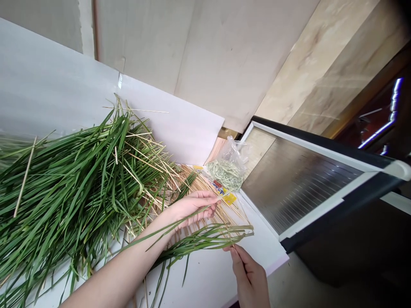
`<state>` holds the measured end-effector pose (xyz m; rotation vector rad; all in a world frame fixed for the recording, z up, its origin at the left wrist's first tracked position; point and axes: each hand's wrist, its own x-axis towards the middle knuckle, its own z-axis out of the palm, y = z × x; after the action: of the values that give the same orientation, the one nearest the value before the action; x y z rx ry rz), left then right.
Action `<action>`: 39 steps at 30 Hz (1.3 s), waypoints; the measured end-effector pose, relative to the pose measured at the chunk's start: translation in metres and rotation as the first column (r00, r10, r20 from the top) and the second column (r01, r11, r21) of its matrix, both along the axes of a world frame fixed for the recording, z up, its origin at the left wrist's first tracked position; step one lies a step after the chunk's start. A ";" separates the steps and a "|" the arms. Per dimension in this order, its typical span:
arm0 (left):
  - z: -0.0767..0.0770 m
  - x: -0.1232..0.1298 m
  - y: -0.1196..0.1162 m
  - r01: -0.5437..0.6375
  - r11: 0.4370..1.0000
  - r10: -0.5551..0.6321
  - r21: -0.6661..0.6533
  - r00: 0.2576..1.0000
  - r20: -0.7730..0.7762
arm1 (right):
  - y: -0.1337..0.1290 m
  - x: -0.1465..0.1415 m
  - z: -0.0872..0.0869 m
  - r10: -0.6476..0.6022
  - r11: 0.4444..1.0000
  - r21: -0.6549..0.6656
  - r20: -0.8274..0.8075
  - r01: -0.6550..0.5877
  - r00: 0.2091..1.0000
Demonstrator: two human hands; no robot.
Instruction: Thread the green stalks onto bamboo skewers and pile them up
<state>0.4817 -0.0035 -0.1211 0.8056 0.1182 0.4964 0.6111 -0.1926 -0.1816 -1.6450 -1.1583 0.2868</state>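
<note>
Between the thumb and fingers of my left hand (195, 207) is a garlic chive, its pale stem end (224, 195) pointing right and its green leaf trailing back over my forearm. My right hand (249, 273) is closed in a pinch on a thin bamboo skewer at the near side of a row of garlic chives (212, 237). Those chives lie side by side, stem ends to the right, and the skewer seems to cross them near those ends. Most of the skewer is hidden. Many loose bamboo skewers (205, 184) lie beneath and beyond my left hand.
A large heap of garlic chives (80, 184) covers the left side of the white table (205, 278), with skewers scattered on it. A clear plastic bag (227, 167) of pale green strips stands at the back. A framed ribbed panel (298, 179) borders the right.
</note>
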 end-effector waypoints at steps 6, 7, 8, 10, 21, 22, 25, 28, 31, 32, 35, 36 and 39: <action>0.007 -0.001 -0.005 -0.028 0.998 0.031 0.061 0.998 -0.056 | 0.003 0.005 -0.009 0.016 1.000 0.018 -0.013 -0.016 1.000; 0.007 -0.001 -0.005 -0.043 0.996 0.048 0.084 0.997 -0.063 | 0.003 0.004 -0.008 0.011 1.000 0.027 -0.024 -0.011 1.000; 0.007 0.000 -0.004 -0.062 0.992 0.070 0.112 0.995 -0.067 | 0.003 0.002 -0.006 0.001 0.999 0.032 -0.034 0.000 0.999; 0.006 0.001 -0.002 -0.110 0.979 0.122 0.172 0.991 -0.060 | 0.002 -0.003 -0.002 -0.042 0.999 0.023 -0.048 0.043 0.998; 0.018 0.000 -0.003 -0.358 0.826 0.416 0.436 0.909 -0.042 | 0.001 -0.005 0.004 -0.104 0.995 -0.011 -0.065 0.103 0.992; 0.019 0.000 -0.004 -0.372 0.813 0.432 0.447 0.901 -0.037 | 0.001 -0.006 0.003 -0.106 0.994 0.000 -0.061 0.106 0.992; 0.020 0.001 -0.005 -0.391 0.782 0.468 0.485 0.883 -0.044 | 0.002 -0.005 0.001 -0.109 0.993 0.044 -0.061 0.112 0.992; 0.020 0.003 -0.007 -0.394 0.782 0.476 0.484 0.878 -0.054 | 0.002 -0.001 -0.001 -0.072 0.997 0.028 -0.044 0.073 0.996; 0.018 0.005 -0.008 -0.397 0.795 0.471 0.458 0.880 -0.056 | 0.002 0.004 -0.004 -0.032 0.999 -0.014 -0.022 0.031 0.999; 0.017 0.006 -0.009 -0.395 0.799 0.468 0.454 0.882 -0.055 | 0.002 0.005 -0.005 -0.032 0.999 -0.018 -0.028 0.032 0.999; 0.015 0.007 -0.009 -0.378 0.811 0.448 0.447 0.892 -0.057 | 0.002 0.004 -0.007 -0.062 0.998 -0.016 -0.084 0.061 0.995; 0.015 0.007 -0.009 -0.368 0.817 0.437 0.445 0.897 -0.060 | 0.002 0.003 -0.007 -0.071 0.997 -0.018 -0.106 0.069 0.992; 0.015 0.007 -0.009 -0.347 0.834 0.410 0.428 0.910 -0.062 | 0.002 -0.001 -0.006 -0.065 0.998 -0.025 -0.145 0.062 0.987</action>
<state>0.4885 -0.0127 -0.1063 1.2452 0.3287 0.8560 0.6106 -0.1909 -0.1875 -1.6471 -0.9948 0.3732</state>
